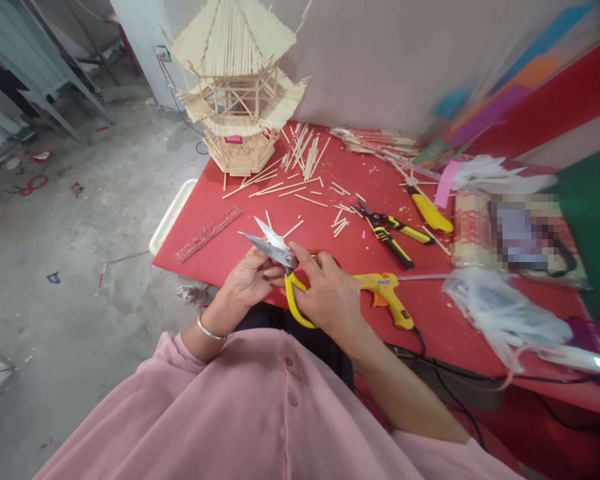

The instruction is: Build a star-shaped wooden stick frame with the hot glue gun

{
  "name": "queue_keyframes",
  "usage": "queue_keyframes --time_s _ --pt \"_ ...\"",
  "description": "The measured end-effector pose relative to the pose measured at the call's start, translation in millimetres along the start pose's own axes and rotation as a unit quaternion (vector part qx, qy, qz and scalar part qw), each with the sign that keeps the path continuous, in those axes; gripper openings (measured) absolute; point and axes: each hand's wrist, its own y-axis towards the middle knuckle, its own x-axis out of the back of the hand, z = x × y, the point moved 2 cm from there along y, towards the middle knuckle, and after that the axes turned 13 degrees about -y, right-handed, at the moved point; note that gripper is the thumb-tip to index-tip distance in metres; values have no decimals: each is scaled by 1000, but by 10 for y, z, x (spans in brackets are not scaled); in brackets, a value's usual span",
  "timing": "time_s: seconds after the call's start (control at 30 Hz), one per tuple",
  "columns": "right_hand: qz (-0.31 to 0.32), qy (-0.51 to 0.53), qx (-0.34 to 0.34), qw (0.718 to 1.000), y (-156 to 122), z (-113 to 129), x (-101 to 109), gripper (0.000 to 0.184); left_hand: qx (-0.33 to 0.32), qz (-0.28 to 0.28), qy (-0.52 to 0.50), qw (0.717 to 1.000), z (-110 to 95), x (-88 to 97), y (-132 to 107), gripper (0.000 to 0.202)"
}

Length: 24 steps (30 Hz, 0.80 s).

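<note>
My right hand (330, 290) is closed round the yellow handle of a pair of scissors (276, 251). The scissors' blades are apart and point up and to the left over the table edge. My left hand (250, 277), with a bangle on its wrist, is just under the blades. Its fingers are curled together, and whatever they may hold is hidden. Beyond the blades, thin wooden sticks (293, 229) lie on the red table (200, 233). A clear ruler (209, 235) lies to the left of them.
A pagoda model (240, 100) made of sticks stands at the back left, beside scattered sticks (305, 153). Rightward lie black-and-yellow pliers (390, 233), a yellow-handled cutter (430, 210), a yellow glue gun (387, 293) with its cord, bundled sticks (473, 230) and a plastic bag (505, 317).
</note>
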Motion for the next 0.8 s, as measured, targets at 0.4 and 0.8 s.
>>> queue_keyframes --time_s 0.4,0.8 --pt "-40 5 -8 999 -32 -35 -51 57 0 -8 -22 1000 47 -24 -24 20" --pt "-44 14 20 999 -95 -55 -182 57 -32 25 -12 999 67 62 -33 30"
